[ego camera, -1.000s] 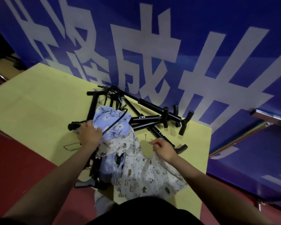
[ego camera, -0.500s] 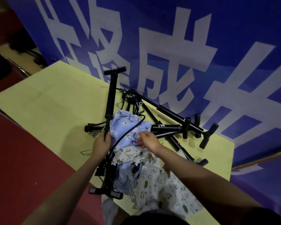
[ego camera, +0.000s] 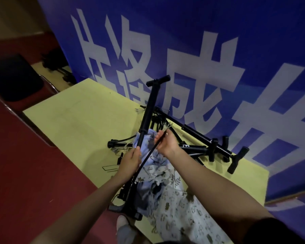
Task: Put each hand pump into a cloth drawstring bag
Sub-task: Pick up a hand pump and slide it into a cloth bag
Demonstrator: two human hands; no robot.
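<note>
Early stage, none bagged yet as far as visible. Left hand (ego camera: 130, 162) gripping pump (ego camera: 147, 117) upright, right hand (ego camera: 167, 144) pinching its hose (ego camera: 147, 160) over bags (ego camera: 180, 199). Rest of pumps (ego camera: 201, 138) piled at tabletop (ego camera: 81, 124) far edge.

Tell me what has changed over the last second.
The left hand lifted one black hand pump off the pile until it stands upright. The right hand left the patterned cloth bags and now pinches the pump's black hose. The other pumps stay heaped on the yellow table.

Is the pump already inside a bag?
No, the left hand holds the pump up bare above the blue bag.
</note>
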